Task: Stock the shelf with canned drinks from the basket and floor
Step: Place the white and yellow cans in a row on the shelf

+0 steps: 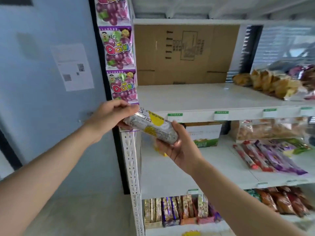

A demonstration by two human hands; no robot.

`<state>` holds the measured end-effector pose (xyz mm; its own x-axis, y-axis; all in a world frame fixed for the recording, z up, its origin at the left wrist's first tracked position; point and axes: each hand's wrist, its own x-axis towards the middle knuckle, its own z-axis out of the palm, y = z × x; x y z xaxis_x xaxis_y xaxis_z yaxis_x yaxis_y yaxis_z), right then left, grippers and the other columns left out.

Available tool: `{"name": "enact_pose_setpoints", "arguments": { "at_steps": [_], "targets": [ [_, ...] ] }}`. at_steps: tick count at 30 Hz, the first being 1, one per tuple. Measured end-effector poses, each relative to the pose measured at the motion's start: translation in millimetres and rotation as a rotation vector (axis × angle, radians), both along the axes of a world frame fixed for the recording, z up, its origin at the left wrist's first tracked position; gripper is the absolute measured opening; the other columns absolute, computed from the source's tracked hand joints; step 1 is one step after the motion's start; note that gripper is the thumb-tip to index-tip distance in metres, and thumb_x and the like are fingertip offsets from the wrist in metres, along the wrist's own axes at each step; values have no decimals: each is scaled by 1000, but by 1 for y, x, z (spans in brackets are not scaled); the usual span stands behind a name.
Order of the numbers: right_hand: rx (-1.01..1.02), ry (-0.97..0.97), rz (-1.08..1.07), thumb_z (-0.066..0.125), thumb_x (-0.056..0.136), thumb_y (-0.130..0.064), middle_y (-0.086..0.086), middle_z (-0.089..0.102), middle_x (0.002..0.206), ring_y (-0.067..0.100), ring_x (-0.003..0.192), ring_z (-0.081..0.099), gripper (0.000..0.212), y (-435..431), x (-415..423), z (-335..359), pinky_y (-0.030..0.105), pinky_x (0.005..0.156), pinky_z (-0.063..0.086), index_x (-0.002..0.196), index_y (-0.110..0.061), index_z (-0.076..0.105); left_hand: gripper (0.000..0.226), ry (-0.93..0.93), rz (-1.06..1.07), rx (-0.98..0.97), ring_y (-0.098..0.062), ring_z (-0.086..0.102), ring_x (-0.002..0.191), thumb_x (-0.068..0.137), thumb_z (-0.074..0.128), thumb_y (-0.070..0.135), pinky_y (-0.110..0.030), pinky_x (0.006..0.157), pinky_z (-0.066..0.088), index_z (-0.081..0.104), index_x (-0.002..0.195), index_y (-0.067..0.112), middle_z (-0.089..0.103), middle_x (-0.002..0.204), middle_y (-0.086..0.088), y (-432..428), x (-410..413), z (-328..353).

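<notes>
A slim silver can with yellow print (151, 126) lies tilted in the air, just in front of the white shelf's (201, 97) left front edge. My left hand (110, 114) grips its upper left end. My right hand (177, 147) holds its lower right end from below, fingers curled round it. The shelf board behind the can is bare on its left part, with a brown cardboard box (185, 53) standing at its back. No basket or floor cans are in view.
Purple candy bags (119, 48) hang in a strip down the shelf's left post. Bread packs (272, 82) sit at the right of the upper board. Snack bars (265, 155) and a green-white box (204, 135) lie on the board below, boxed snacks (177, 210) lower still.
</notes>
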<state>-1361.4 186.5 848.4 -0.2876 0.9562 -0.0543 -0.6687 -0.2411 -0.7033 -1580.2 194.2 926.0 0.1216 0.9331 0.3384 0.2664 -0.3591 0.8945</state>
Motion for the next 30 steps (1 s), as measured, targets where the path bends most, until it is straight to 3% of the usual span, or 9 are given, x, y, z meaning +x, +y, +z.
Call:
{"name": "enact_pose_setpoints", "arguments": {
  "at_steps": [4,8,11,15,18,21,26,28,30],
  "targets": [
    [63,21,-64,66,80,-35,17,68,112,26,92,68,45,24,48,12,34,83,59,114,-5,62,55,95,-77,60,-18,70,74,65,76,51,-29,66,59,69,95,5,72,86,-11,43,53,34],
    [85,-77,-108,64,79,-37,17,71,105,27,96,67,39,56,70,22,38,92,55,107,-9,65,47,120,-97,93,-10,69,74,75,75,47,-19,59,55,71,95,5,73,85,-8,93,89,58],
    [150,-231,-93,62,80,-41,15,70,105,22,95,68,44,85,79,31,33,85,55,113,-11,63,44,97,-84,137,-10,67,77,79,73,48,-20,62,55,72,93,6,73,83,-4,129,107,73],
    [298,-379,-42,83,66,-45,15,69,105,22,93,67,60,125,85,45,30,81,58,108,-5,67,38,8,-73,181,-7,66,75,78,75,47,-24,69,56,71,90,10,74,85,-2,166,124,89],
    [405,-441,-23,78,74,-36,11,71,99,19,91,68,46,153,87,53,27,79,57,104,-3,67,30,-76,-91,174,-9,66,75,79,75,41,-26,69,56,70,90,13,73,88,-5,189,133,91],
    [509,-597,-14,62,85,-29,9,71,105,25,101,66,35,182,89,61,35,92,51,113,-8,64,23,-180,-67,168,-7,66,73,81,75,34,-21,65,54,69,90,14,72,85,-2,209,136,88],
    [569,-812,-26,61,93,-19,18,68,116,30,108,65,29,228,93,63,39,98,50,118,-7,62,8,-212,9,90,-13,65,83,84,72,23,-29,82,51,72,87,16,73,86,0,236,138,75],
    [533,-885,-52,66,90,-15,17,70,113,31,106,66,22,244,91,60,44,99,50,112,-9,64,5,-150,40,69,-12,65,86,85,71,21,-24,80,52,74,88,18,74,91,-1,243,138,72],
    [515,-986,-58,73,78,-25,8,73,106,28,104,67,29,257,85,56,48,98,50,105,-17,67,7,-71,56,63,-11,66,91,86,71,21,-19,78,53,74,91,19,74,97,-1,247,137,71]
  ]
}}
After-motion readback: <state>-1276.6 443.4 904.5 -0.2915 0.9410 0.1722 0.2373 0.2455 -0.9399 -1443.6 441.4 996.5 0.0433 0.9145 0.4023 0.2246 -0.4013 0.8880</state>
